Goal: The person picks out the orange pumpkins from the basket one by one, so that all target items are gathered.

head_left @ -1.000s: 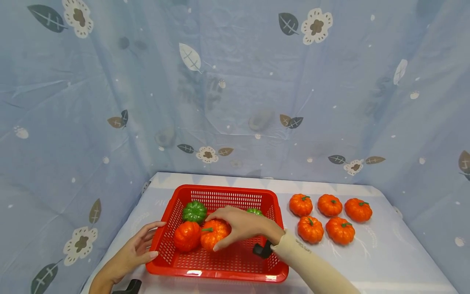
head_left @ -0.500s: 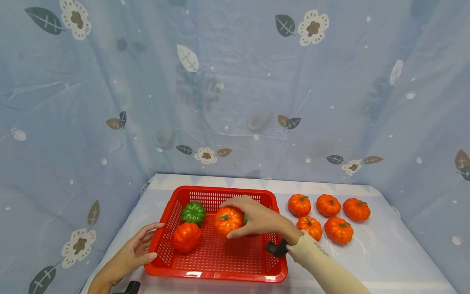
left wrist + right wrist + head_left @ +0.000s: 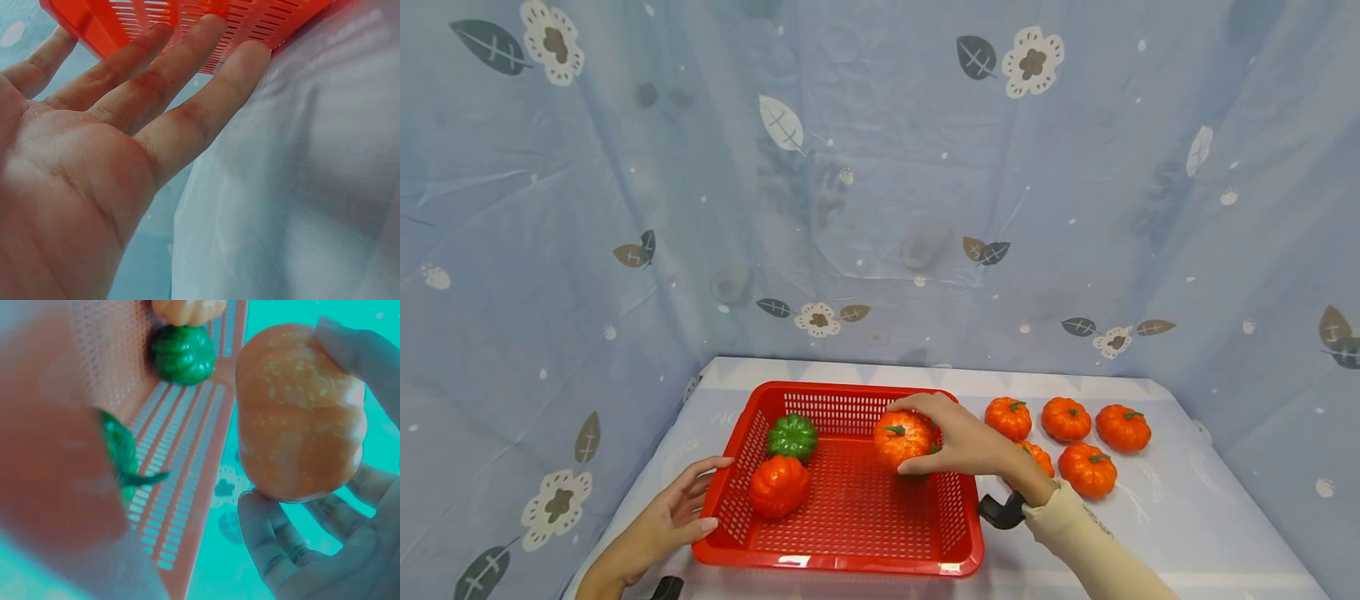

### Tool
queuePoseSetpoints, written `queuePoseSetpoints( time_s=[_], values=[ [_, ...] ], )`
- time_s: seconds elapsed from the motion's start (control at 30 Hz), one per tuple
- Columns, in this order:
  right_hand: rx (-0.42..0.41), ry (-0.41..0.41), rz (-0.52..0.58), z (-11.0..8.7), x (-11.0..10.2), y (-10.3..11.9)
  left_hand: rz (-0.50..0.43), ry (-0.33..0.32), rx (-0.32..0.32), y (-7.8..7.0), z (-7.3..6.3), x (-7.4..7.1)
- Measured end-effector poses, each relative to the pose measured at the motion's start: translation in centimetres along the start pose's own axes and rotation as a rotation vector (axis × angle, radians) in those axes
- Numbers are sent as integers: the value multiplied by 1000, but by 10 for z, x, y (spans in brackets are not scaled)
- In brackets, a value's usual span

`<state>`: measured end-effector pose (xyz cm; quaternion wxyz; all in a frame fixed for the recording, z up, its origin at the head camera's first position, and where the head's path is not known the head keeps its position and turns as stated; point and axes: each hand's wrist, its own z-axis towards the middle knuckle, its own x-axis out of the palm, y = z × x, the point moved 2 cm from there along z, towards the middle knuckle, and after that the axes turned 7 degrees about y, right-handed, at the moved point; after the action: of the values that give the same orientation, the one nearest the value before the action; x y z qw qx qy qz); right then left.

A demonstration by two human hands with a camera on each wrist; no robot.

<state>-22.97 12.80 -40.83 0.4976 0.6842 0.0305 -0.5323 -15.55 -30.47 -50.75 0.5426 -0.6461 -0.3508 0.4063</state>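
My right hand (image 3: 966,442) grips an orange pumpkin (image 3: 901,442) with a green stem, thumb on one side and fingers on the other, over the right part of the red basket (image 3: 835,562). In the right wrist view the held pumpkin (image 3: 300,419) appears higher than the basket's wall. At the basket's left side rests my left hand (image 3: 662,517), fingers fairly straight and touching the rim and slatted wall. Inside the basket, a green pumpkin (image 3: 792,437) and a red-orange pumpkin (image 3: 779,486) lie at the left. A second green pumpkin (image 3: 122,453) is mostly hidden behind the right hand in the head view.
Several orange pumpkins (image 3: 1087,471) stand in two rows on the white-covered table (image 3: 1187,517) right of the basket; my right forearm partly covers one. Blue patterned curtains (image 3: 880,183) close in the back and sides.
My right hand has lifted the orange pumpkin from beside the red-orange one and carried it rightward across the basket. The left hand has stayed at the basket's left side.
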Motion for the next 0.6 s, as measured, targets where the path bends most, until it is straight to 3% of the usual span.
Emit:
queuePoseSetpoints(
  time_s=[0.23,0.6],
  values=[
    [5,-62,21,-17,-10,-12,-12,25,4,2,0,-2],
    [64,-119,11,-45,-19,-26,-1,-13,-41,4,2,-2]
  ],
)
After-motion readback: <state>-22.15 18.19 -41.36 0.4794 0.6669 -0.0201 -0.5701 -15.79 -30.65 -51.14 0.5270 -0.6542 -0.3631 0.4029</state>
